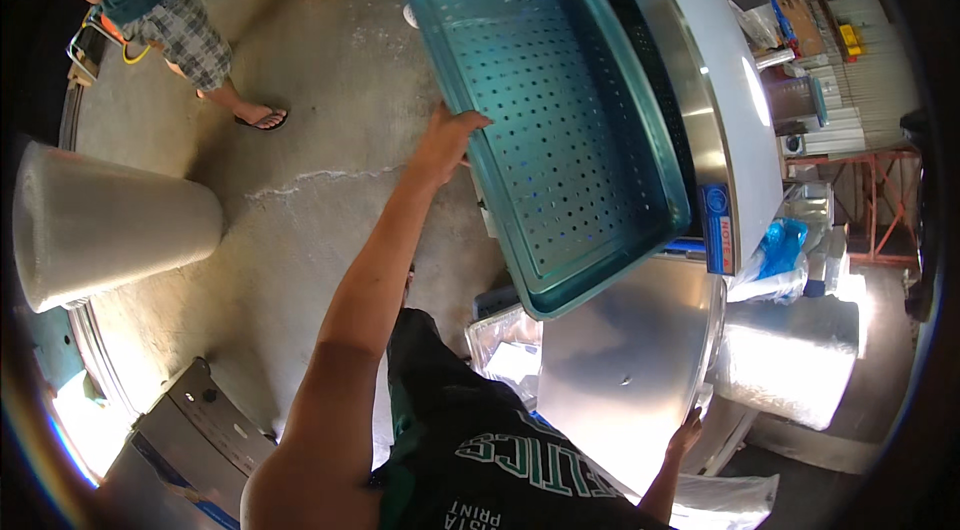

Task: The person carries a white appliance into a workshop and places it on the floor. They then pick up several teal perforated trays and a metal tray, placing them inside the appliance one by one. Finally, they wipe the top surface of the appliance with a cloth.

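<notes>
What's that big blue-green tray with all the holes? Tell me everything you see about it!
The perforated tray is rectangular and shiny blue-green, and looks like metal. It has rounded corners, shallow walls and a raised rim, with rows of small round holes in its base. It's tilted, its open side facing the camera. The left hand has its grip on one long edge, thumb over the rim. Whether the tray touches the white-topped unit beside it, I can't tell.

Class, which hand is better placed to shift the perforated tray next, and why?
Probably the left hand: it grips the perforated tray by its left edge. The right hand is apart from it, beside the metal surface.
</notes>
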Motion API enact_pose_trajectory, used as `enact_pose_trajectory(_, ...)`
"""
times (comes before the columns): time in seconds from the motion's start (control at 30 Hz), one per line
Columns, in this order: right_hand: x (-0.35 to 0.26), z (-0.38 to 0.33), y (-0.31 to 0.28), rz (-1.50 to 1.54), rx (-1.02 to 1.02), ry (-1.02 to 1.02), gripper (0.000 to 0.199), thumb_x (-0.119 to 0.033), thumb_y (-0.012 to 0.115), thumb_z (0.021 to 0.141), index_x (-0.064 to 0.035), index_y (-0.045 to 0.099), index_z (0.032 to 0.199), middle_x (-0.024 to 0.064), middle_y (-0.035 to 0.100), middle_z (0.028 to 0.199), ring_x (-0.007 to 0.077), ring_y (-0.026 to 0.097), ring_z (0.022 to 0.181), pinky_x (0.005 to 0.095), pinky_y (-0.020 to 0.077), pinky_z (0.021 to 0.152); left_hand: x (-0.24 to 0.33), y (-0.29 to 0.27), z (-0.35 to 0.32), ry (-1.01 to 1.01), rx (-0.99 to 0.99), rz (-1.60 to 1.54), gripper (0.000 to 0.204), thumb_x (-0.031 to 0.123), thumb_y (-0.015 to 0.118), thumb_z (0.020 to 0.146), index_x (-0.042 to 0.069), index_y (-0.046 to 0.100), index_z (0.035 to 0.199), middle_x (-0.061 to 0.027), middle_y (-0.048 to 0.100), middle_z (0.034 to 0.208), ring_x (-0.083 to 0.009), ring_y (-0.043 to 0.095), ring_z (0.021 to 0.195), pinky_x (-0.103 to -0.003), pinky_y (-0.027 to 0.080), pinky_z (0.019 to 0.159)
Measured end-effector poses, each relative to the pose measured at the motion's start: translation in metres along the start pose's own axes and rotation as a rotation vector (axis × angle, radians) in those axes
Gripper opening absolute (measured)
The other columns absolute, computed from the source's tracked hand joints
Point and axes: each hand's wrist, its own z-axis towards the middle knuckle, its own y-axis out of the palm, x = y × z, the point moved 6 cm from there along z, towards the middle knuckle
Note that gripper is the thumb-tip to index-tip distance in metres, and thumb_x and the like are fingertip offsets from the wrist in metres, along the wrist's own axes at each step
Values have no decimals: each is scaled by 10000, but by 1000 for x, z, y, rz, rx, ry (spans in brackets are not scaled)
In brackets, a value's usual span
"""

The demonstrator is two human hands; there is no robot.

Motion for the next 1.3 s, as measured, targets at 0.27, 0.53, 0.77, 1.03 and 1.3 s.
enact_pose_trajectory(0.27,14,0,-9,46,100,40,810,-646,369,1028,115,604,876,167,537,687,306,422,637,528,345,629,-5,54,40,-21,-158,10,792,214,663,813,-2,305,1485,-241,628,1224,-338,698,959,-410,599,660)
enact_pose_trajectory(0.53,7,-11,-15,-50,75,83,740,-614,404,1035,79,591,854,147,516,688,286,437,664,490,374,661,-7,131,78,7,-172,154,929,225,663,833,-30,132,1551,-299,649,1203,-370,723,980,-417,655,640)
enact_pose_trajectory(0.77,-20,-16,-14,-20,-65,117,684,-567,394,1048,30,482,727,140,396,610,280,343,606,497,305,613,-39,243,97,274,37,281,978,370,648,958,-65,27,1575,-358,474,1415,-466,589,1215,-458,506,1026)
enact_pose_trajectory(1.03,-48,-23,-14,23,-135,90,698,-593,324,1045,16,651,951,252,612,787,451,490,675,548,380,663,-150,357,50,533,-241,1086,598,289,412,1042,-25,313,1542,-216,326,1609,-371,341,1476,-458,348,1182)
enact_pose_trajectory(1.3,-57,-25,-25,409,-603,-64,651,-338,708,919,-11,467,1427,120,595,880,195,579,819,371,493,768,-154,298,35,626,-98,856,561,342,552,991,-52,481,1383,-296,597,1276,-472,572,1179,-490,460,1012)
